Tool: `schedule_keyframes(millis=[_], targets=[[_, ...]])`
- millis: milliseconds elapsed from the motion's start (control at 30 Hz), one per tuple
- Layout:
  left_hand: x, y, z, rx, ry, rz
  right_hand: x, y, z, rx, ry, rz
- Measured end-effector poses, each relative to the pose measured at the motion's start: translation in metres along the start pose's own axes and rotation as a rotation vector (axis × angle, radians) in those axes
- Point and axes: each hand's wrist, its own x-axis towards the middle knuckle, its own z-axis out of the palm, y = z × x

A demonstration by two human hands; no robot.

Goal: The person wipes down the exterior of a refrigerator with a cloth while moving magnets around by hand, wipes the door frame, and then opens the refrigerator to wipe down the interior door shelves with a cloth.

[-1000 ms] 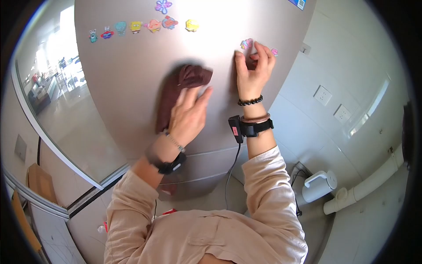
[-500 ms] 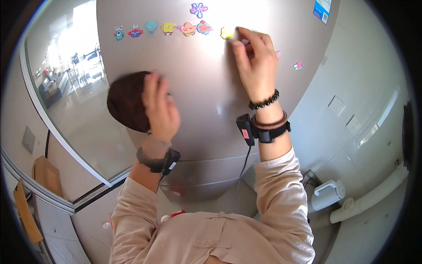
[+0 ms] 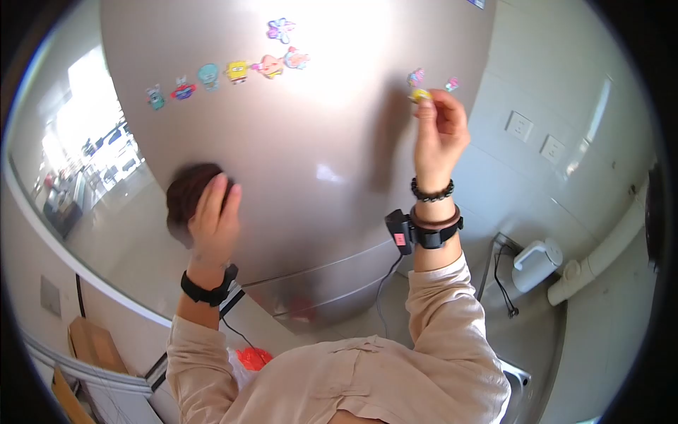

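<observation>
Beige shirt (image 3: 339, 371) fills six o'clock, its sleeves reaching up both sides of my view. I see a black watch-like band (image 3: 207, 288) on the left wrist; the right wrist carries black beads (image 3: 432, 191) and a strapped device (image 3: 400, 233) with a pink label.

Over at nine o'clock my left hand (image 3: 215, 222) lies on a dark cloth (image 3: 187, 198), fingers extended across it; blur keeps me from telling whether that grip closes on the fabric. Toward two o'clock my right hand (image 3: 443, 134) has its grip pinched, thumb and fingertips on a yellow magnet (image 3: 420, 95), close to the refrigerator front (image 3: 318, 198). A pink magnet (image 3: 416, 76) sits just above it, and a smaller pink piece (image 3: 452, 84) is near the fingers at one o'clock.

Between ten and eleven o'clock I see a row of six cartoon magnets (image 3: 238, 71) on the same front, with a flower-shaped magnet (image 3: 280, 30) above the row's right end.

Lower down, a red bag (image 3: 254, 357) shows at seven o'clock and a cardboard box (image 3: 97, 344) at eight. A white kettle (image 3: 537, 266) stands between three and four, beside a white pipe (image 3: 600, 254). Two wall sockets (image 3: 519, 126) sit toward two, and a bright room (image 3: 99, 134) shows beyond glass toward ten.
</observation>
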Motion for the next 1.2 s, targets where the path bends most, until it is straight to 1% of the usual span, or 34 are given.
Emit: schedule_keyframes(millis=[33, 100, 167, 200, 233, 300, 333, 367, 400, 433, 467, 500, 533, 567, 633, 700, 767, 833, 933, 967, 1033, 1067, 1133, 1200], targets=[[-0.005, -0.007, 0.004, 0.04, 0.07, 0.054, 0.005, 0.007, -0.018, 0.013, 0.068, 0.179], [-0.016, -0.009, 0.007, 0.188, 0.17, 0.008, 0.014, 0.043, -0.047, -0.023, 0.108, 0.29], [-0.017, -0.009, 0.005, 0.264, 0.288, 0.003, 0.015, 0.062, -0.057, -0.036, 0.076, 0.332], [-0.02, -0.011, 0.005, 0.268, 0.286, -0.054, 0.015, 0.068, -0.058, -0.069, 0.071, 0.32], [-0.019, -0.009, 0.007, 0.26, 0.291, -0.048, 0.016, 0.074, -0.062, -0.072, 0.081, 0.317], [-0.011, 0.0, 0.002, 0.152, 0.419, -0.334, 0.015, 0.075, -0.061, -0.408, 0.037, 0.159], [-0.024, 0.008, 0.002, 0.104, 0.256, -0.463, 0.016, 0.079, -0.063, -0.472, 0.041, 0.062], [-0.03, 0.021, 0.007, 0.071, 0.164, -0.458, 0.016, 0.073, -0.059, -0.414, 0.101, 0.132], [-0.03, 0.038, 0.007, -0.04, 0.055, -0.384, 0.013, 0.079, -0.06, -0.301, 0.13, 0.184], [-0.027, 0.06, 0.01, -0.035, -0.061, -0.305, 0.012, 0.086, -0.06, -0.187, 0.158, 0.236], [-0.034, 0.076, 0.023, -0.005, -0.231, -0.292, 0.01, 0.083, -0.056, -0.152, 0.18, 0.241], [-0.032, 0.084, 0.034, -0.028, -0.24, -0.233, 0.009, 0.085, -0.057, -0.194, 0.165, 0.258], [-0.028, 0.088, 0.041, -0.015, -0.197, -0.192, 0.007, 0.086, -0.058, -0.192, 0.157, 0.253], [-0.015, 0.087, 0.044, 0.003, -0.198, -0.199, 0.007, 0.085, -0.058, -0.19, 0.151, 0.248], [0.026, 0.084, 0.041, -0.067, -0.338, -0.112, 0.006, 0.087, -0.059, -0.13, 0.118, 0.276], [0.075, 0.08, 0.049, -0.105, -0.179, -0.137, 0.007, 0.08, -0.058, -0.054, 0.108, 0.274], [0.151, 0.074, 0.065, -0.195, -0.002, -0.08, 0.002, 0.082, -0.065, 0.041, 0.092, 0.31], [0.19, 0.077, 0.073, -0.003, 0.088, -0.01, -0.002, 0.079, -0.066, 0.046, 0.092, 0.33], [0.195, 0.078, 0.078, 0.04, 0.096, -0.048, -0.015, 0.079, -0.072, 0.051, 0.082, 0.351], [0.183, 0.079, 0.078, 0.059, 0.095, -0.045, -0.021, 0.079, -0.076, 0.069, 0.077, 0.353], [0.136, 0.084, 0.077, 0.02, 0.112, -0.114, -0.034, 0.078, -0.086, 0.016, 0.043, 0.37], [0.116, 0.087, 0.075, 0.032, 0.112, -0.111, -0.04, 0.076, -0.092, 0.008, 0.019, 0.411], [0.09, 0.09, 0.072, 0.056, 0.089, -0.142, -0.047, 0.073, -0.104, 0.021, -0.003, 0.405], [0.114, 0.085, 0.071, 0.068, 0.107, -0.124, -0.048, 0.069, -0.108, 0.025, -0.026, 0.399]])
